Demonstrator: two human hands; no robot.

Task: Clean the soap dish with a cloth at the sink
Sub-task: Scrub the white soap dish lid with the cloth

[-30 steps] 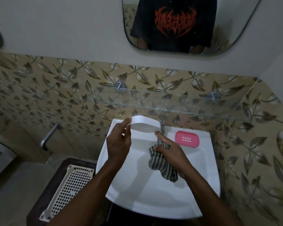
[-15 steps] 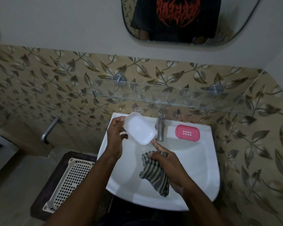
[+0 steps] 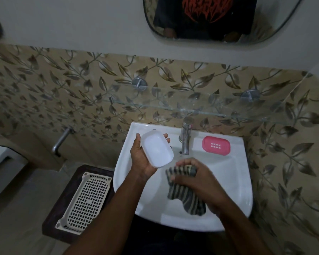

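white sink (image 3: 228, 181), wall-mounted, under a glass shelf. cream mesh basket (image 3: 85, 199) on a dark stand to its left. striped cloth (image 3: 181, 193), bunched in the curled fingers of the right hand (image 3: 199, 181), hanging over the basin. left hand (image 3: 140, 161), thumb and fingers clasping the white soap dish (image 3: 157, 148), hollow up, above the sink's left rim. pink tray (image 3: 216, 145) on the ledge right of the tap (image 3: 185, 142).
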